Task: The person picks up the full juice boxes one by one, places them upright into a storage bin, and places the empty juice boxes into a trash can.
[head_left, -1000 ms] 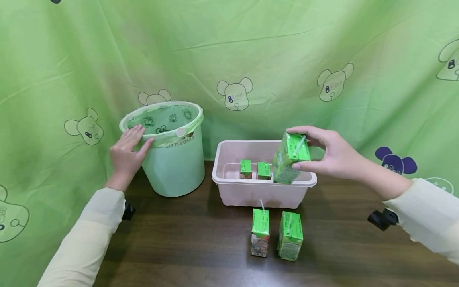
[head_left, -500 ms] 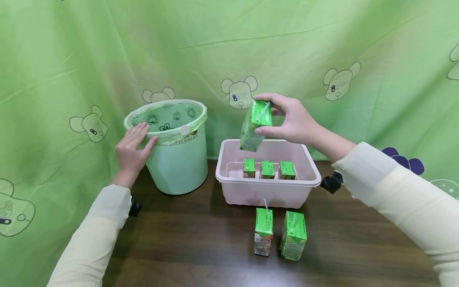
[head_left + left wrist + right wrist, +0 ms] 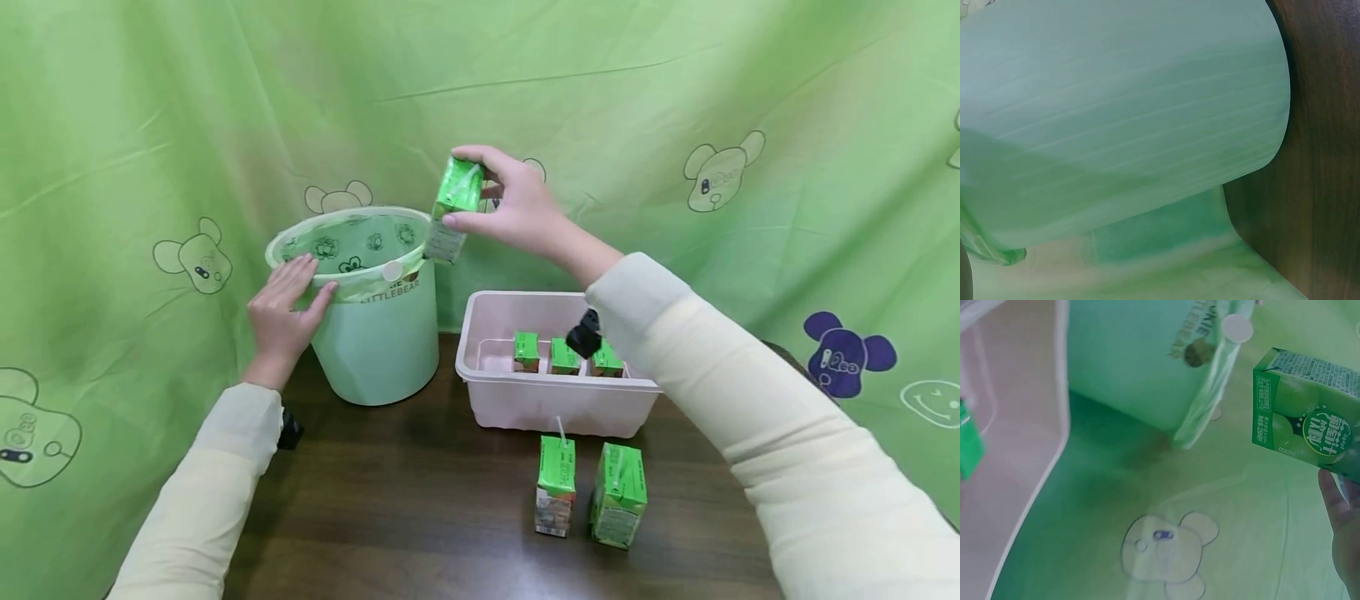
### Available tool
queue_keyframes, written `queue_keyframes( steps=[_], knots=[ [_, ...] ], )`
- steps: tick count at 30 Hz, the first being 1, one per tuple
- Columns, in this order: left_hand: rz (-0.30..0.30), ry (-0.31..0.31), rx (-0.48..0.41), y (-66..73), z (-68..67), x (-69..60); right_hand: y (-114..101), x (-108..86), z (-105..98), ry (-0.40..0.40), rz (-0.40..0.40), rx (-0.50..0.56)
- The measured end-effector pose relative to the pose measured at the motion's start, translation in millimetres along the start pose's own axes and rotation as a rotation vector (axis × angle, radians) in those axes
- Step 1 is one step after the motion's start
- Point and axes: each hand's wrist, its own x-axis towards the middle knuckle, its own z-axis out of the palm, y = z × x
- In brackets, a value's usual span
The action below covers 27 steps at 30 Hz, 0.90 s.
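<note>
Thumb and fingers of my right hand [image 3: 521, 204] pinch a green juice carton [image 3: 456, 204] by its top end, a straw lying across that top. The carton hangs tilted at the right rim of the green bin [image 3: 375, 342]; in the right wrist view the carton [image 3: 1307, 412] shows its printed side. My left hand [image 3: 283, 312] rests on the bin's left front rim with relaxed fingers, over the bag liner. The left wrist view shows mostly the bin's wall [image 3: 1129, 112].
A pink basket [image 3: 555, 404] right of the bin holds three small green cartons [image 3: 564, 357]. Two more cartons stand on the dark table before it: one [image 3: 555, 487] with an upright straw, another [image 3: 619, 496] to its right. A green curtain [image 3: 570, 92] hangs behind.
My right hand has lifted the carton up from the pink basket and carried it left to the bin's rim. The left hand has stayed on the rim.
</note>
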Motion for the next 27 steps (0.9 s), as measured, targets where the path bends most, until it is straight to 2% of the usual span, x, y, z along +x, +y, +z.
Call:
queue_keyframes(
  steps=[5, 9, 11, 19, 27],
  knots=[
    [0.003, 0.011, 0.001, 0.8, -0.2, 2.2, -14, 20.9, 15, 0.028, 0.069, 0.096],
    [0.0, 0.007, 0.002, 1.7, -0.7, 2.8, -11, 35.0, 31, 0.048, 0.098, 0.176],
    [-0.003, 0.003, 0.002, 2.2, -0.6, 2.2, -2, 41.8, 41, 0.046, 0.117, 0.197],
    [-0.003, 0.009, 0.003, 3.2, -1.0, 1.1, 4, 51.1, 75, 0.039, 0.202, 0.178],
    [-0.005, 0.015, 0.008, 3.3, -1.9, 0.7, 10, 55.9, 101, 0.02, 0.221, 0.043]
  ],
)
